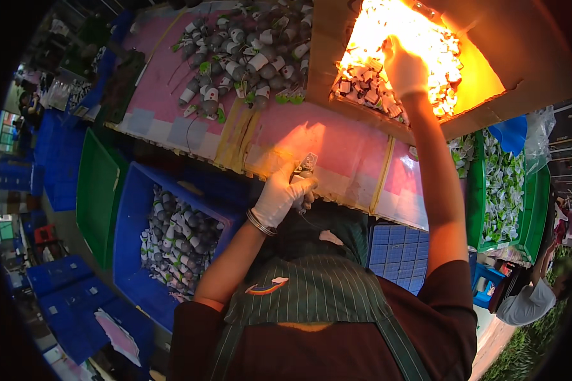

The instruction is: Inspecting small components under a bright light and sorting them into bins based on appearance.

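My left hand (282, 195), in a white glove, is closed round a small grey-and-white piece (307, 162) at the table's near edge. Its upper end pokes out above my fingers; the rest is hidden in the grip. My right hand (407, 71), also gloved, reaches into an open cardboard box (521, 44) at the far right. Small light-and-dark pieces (370, 86) fill that box. Glaring light washes out my right fingers, so their pose is hidden. Left of the box, a heap of grey-and-white bulb-shaped pieces (260, 60) with green bits lies on the table.
The pink-topped table (343, 152) has yellow tape strips. A blue crate (130, 254) at the left holds more grey-and-white pieces, beside a green crate (95, 197). At the right, a green crate (538, 209) contains green-and-white pieces. Another person (531, 303) is at the right edge.
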The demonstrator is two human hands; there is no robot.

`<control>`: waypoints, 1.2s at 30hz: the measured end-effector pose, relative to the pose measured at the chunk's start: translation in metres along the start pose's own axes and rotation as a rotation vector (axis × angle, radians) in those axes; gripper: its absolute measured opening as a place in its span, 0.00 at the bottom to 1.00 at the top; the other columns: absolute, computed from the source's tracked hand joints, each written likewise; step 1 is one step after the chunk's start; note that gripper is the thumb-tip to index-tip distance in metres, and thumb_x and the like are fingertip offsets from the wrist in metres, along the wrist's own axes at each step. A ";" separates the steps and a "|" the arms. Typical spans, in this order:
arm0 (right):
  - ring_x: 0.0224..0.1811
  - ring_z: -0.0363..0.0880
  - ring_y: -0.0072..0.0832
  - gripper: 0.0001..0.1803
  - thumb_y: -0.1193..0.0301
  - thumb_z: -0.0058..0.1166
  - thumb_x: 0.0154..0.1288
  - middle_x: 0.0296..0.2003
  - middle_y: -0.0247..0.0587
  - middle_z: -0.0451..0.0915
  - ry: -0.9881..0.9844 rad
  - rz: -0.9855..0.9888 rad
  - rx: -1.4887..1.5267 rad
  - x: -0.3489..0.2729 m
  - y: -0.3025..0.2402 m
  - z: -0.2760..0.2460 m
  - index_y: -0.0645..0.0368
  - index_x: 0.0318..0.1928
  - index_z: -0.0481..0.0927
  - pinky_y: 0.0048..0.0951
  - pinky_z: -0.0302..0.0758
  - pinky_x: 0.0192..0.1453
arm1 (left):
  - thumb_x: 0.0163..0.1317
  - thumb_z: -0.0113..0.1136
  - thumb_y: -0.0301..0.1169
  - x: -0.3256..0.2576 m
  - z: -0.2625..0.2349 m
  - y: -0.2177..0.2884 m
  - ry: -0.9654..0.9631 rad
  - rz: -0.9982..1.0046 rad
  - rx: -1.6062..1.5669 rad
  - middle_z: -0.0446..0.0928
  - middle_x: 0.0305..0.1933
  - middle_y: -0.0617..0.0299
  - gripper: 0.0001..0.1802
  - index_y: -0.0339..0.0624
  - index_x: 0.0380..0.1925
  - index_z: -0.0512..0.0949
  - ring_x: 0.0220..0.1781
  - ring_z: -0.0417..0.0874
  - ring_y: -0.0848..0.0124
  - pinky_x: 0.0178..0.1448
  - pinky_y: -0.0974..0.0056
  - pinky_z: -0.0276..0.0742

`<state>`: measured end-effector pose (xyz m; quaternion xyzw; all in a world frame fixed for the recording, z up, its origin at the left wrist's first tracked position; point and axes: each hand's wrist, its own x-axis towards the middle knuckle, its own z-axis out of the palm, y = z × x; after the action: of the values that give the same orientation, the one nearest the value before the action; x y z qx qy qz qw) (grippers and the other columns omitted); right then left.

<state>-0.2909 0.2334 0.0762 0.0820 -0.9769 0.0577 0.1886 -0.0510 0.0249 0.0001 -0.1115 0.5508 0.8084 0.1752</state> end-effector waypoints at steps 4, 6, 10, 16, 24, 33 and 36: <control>0.30 0.75 0.20 0.09 0.72 0.56 0.63 0.29 0.35 0.80 -0.143 0.039 0.901 -0.100 -0.015 -0.006 0.62 0.42 0.80 0.23 0.74 0.37 | 0.61 0.63 0.32 0.002 0.003 0.001 0.008 -0.032 0.018 0.75 0.22 0.63 0.18 0.37 0.47 0.70 0.21 0.76 0.76 0.25 0.73 0.73; 0.36 0.78 0.24 0.12 0.75 0.55 0.64 0.37 0.38 0.79 -0.532 0.229 1.694 -0.141 -0.031 -0.011 0.64 0.47 0.76 0.23 0.75 0.39 | 0.60 0.63 0.31 0.007 0.003 -0.003 -0.002 -0.055 0.069 0.75 0.22 0.63 0.19 0.38 0.49 0.70 0.21 0.76 0.76 0.24 0.73 0.72; 0.39 0.78 0.24 0.17 0.72 0.58 0.63 0.39 0.38 0.78 -0.626 0.321 1.816 -0.182 -0.042 0.008 0.65 0.50 0.73 0.23 0.74 0.41 | 0.60 0.63 0.31 0.011 0.017 0.001 -0.011 -0.060 0.125 0.74 0.21 0.63 0.21 0.38 0.52 0.70 0.20 0.76 0.77 0.22 0.73 0.71; 0.40 0.78 0.24 0.17 0.71 0.56 0.64 0.40 0.39 0.78 -0.568 0.353 1.790 -0.186 -0.043 0.011 0.64 0.51 0.71 0.22 0.74 0.40 | 0.60 0.63 0.32 0.011 0.022 0.000 -0.012 -0.049 0.157 0.74 0.21 0.65 0.23 0.39 0.53 0.70 0.17 0.75 0.78 0.20 0.74 0.70; 0.40 0.79 0.27 0.16 0.75 0.50 0.67 0.42 0.46 0.79 -0.405 0.448 1.882 -0.203 -0.061 0.023 0.64 0.53 0.67 0.25 0.77 0.41 | 0.59 0.65 0.34 0.015 0.032 -0.012 0.143 0.355 0.642 0.80 0.28 0.58 0.22 0.38 0.50 0.72 0.29 0.83 0.67 0.32 0.63 0.77; 0.44 0.78 0.27 0.15 0.76 0.54 0.65 0.44 0.44 0.78 -0.533 0.439 1.509 -0.201 -0.037 0.012 0.66 0.51 0.71 0.26 0.76 0.47 | 0.56 0.65 0.29 0.017 0.029 -0.016 0.099 0.302 0.656 0.80 0.31 0.58 0.17 0.37 0.45 0.74 0.32 0.83 0.69 0.37 0.62 0.77; 0.42 0.80 0.25 0.12 0.77 0.58 0.62 0.38 0.39 0.80 -0.298 0.431 1.309 -0.199 0.009 0.017 0.64 0.46 0.75 0.26 0.77 0.46 | 0.59 0.65 0.30 0.013 0.021 -0.009 0.069 0.109 0.395 0.75 0.25 0.66 0.14 0.41 0.42 0.72 0.23 0.77 0.78 0.26 0.72 0.71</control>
<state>-0.1164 0.2671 -0.0155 -0.0095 -0.7514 0.6579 -0.0509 -0.0590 0.0498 -0.0049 -0.0727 0.7096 0.6885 0.1306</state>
